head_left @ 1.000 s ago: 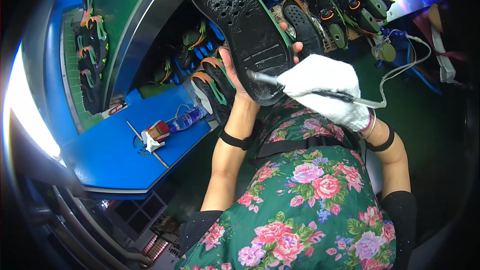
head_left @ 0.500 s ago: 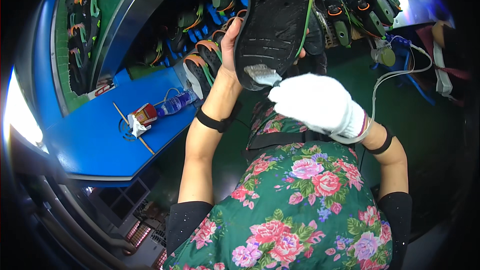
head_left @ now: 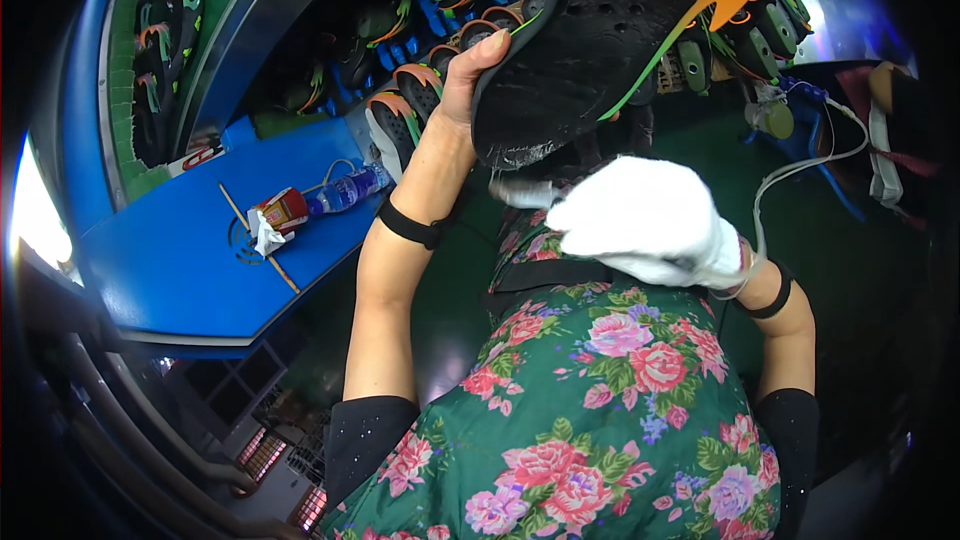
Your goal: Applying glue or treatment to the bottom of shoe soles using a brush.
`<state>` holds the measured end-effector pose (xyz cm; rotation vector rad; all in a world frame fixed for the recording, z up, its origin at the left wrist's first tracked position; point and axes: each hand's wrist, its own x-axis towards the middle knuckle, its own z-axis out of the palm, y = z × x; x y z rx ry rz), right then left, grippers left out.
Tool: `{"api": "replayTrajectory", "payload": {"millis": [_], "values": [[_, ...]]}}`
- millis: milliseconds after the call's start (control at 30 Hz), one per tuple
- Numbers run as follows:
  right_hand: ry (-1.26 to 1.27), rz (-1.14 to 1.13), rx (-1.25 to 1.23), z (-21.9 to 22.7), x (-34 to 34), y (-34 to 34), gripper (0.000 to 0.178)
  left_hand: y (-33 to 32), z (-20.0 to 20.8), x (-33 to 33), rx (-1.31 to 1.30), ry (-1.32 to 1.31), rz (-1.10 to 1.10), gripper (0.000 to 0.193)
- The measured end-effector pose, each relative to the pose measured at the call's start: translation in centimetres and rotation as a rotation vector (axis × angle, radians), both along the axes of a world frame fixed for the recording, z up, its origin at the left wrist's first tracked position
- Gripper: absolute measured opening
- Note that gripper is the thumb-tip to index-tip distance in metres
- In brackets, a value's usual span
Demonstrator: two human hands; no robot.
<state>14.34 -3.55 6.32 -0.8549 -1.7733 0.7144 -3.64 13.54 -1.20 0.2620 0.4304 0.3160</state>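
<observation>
At the top centre, my bare left hand [head_left: 468, 75] grips a black shoe sole [head_left: 560, 80] by its left edge. The sole has rows of small holes, a green line along its right edge and an orange flare at the upper right. A wet-looking shine covers its lower tip. My right hand [head_left: 640, 220], in a white knit glove, is closed around a small flat brush [head_left: 522, 192]. The brush's handle is hidden inside the glove, and its bristles, blurred, point left just below the sole's tip, apart from it.
A blue table [head_left: 170, 250] at left holds a water bottle [head_left: 348, 190], a red carton [head_left: 284, 208] and a thin stick [head_left: 285, 274]. Several soles stand on a rack [head_left: 440, 15] behind. At right hang a small jar [head_left: 772, 118] and a pale hose [head_left: 765, 180].
The sole has tilted and swung up to the right in my left hand. The brush has come off its surface and dropped slightly with my gloved right hand.
</observation>
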Motion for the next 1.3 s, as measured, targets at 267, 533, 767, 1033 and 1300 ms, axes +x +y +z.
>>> {"api": "replayTrajectory", "payload": {"millis": [267,533,767,1033,1300], "values": [[0.162,-0.066,-0.182,0.1,-0.4,0.5,0.023,0.4,-0.2,1.0,0.208,0.06,-0.054,0.104],[0.673,-0.102,-0.625,-0.5,0.7,0.3,0.021,-2.7,-0.2,0.9,-0.043,-0.197,0.001,0.095],[-0.093,-0.44,-0.015,0.3,3.5,5.2,0.023,-7.1,0.2,-0.2,-0.197,-0.256,0.094,0.08],[0.525,-0.138,-0.296,2.2,3.3,4.1,0.018,-3.9,4.8,-4.4,0.15,-0.325,0.212,0.105],[0.892,-0.415,-0.583,-0.3,1.8,2.0,0.024,13.3,12.5,-8.7,0.379,-0.651,0.291,0.113]]}}
